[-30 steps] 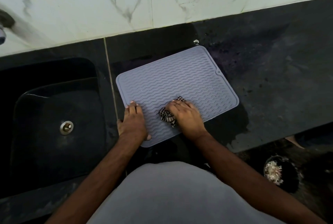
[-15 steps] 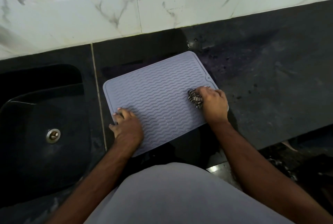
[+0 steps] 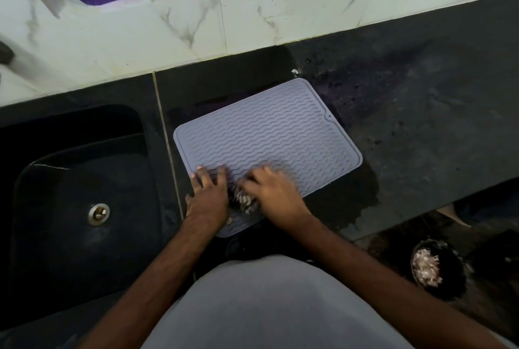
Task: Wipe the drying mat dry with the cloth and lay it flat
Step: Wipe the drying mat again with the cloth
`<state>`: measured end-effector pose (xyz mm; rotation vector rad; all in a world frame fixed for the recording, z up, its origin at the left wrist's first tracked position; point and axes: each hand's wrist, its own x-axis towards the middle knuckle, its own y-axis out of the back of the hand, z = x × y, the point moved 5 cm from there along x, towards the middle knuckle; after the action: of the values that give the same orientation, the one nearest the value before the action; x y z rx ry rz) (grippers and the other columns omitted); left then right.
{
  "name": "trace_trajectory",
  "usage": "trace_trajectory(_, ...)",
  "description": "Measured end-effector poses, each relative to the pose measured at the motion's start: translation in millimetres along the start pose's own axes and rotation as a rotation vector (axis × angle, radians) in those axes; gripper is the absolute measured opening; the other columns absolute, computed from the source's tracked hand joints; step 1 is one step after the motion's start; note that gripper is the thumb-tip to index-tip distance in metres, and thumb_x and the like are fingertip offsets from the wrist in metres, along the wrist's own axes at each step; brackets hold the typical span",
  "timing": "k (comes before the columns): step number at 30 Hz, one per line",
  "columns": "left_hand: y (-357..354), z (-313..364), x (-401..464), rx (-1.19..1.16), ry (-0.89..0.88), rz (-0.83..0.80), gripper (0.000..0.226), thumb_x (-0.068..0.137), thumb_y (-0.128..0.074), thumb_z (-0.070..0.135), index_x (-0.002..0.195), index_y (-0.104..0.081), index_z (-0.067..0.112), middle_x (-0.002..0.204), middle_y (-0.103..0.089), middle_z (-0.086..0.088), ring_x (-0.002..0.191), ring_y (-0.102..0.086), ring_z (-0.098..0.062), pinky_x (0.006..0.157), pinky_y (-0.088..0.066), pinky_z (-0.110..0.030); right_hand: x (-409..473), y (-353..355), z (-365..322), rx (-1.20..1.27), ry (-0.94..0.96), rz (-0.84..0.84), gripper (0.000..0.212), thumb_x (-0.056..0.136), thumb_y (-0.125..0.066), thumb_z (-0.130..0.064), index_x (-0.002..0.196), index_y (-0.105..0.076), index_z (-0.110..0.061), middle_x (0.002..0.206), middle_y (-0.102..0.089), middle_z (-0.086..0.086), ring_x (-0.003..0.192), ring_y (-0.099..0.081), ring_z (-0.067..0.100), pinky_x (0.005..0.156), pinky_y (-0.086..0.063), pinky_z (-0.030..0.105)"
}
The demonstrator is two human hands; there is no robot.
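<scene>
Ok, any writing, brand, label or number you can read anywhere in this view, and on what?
None readable.
Drying mat: only a wavy ridge pattern, no brand mark visible.
Cloth: checked pattern, no label showing.
Sink, counter, wall tiles: no text or signs.

Right hand [image 3: 273, 194] (with cloth [image 3: 243, 202]) swept back beside left hand [image 3: 207, 198].

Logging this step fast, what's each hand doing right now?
Left hand: open, fingers spread flat, pressing on the drying mat.
Right hand: blurred by motion, over the checked cloth; grip cannot be told.
</scene>
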<state>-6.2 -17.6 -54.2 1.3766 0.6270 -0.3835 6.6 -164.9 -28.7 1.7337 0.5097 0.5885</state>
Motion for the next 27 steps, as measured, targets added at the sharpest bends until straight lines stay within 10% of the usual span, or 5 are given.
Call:
trace_trajectory(4,0,3,-2,0.003,-0.040,-0.034,0.115,0.089,-0.075,0.026,0.154,0.018,0.046,0.158,0.026,-0.032,0.149,0.013,-0.052,0.113,-0.023,-0.069,-14,-22,-11,-0.074,0.000,-0.039,0.041,0.090,-0.043,-0.030,0.124,-0.066,-0.029,0.116,-0.056,0.005,0.104,-0.054,0.027,0.078,-0.048,0.040)
trace_trajectory(27,23,57,23,0.140,0.199,-0.061,0.078,0.098,-0.054,0.008,0.154,-0.002,0.025,0.146,0.001,-0.052,0.133,-0.013,-0.075,0.110,-0.020,-0.074,-25,21,183,-0.234,-0.415,0.068,0.032,0.089,-0.050,-0.034,0.111,-0.073,-0.034,0.113,-0.059,0.003,0.097,-0.051,0.030,0.076,-0.043,0.040)
